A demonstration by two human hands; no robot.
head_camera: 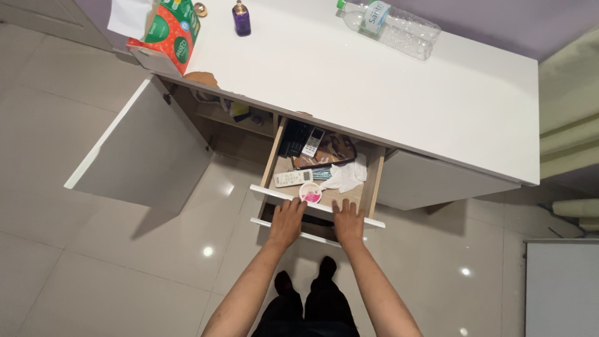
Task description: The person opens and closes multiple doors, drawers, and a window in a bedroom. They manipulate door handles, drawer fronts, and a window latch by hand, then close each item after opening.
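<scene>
Both grips rest flat on the white front edge of the open wooden drawer point(317, 209): our left hand point(287, 221) and right hand point(348, 223), fingers curled over it. Inside lie a white remote control point(293, 178), a round pink-lidded tub point(311, 192) and a crumpled white cloth point(347, 175), below the white counter point(399, 93).

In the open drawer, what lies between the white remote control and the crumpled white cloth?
In the head view, a teal flat item lies between the white remote control and the crumpled white cloth in the open drawer; its kind is unclear.
</scene>
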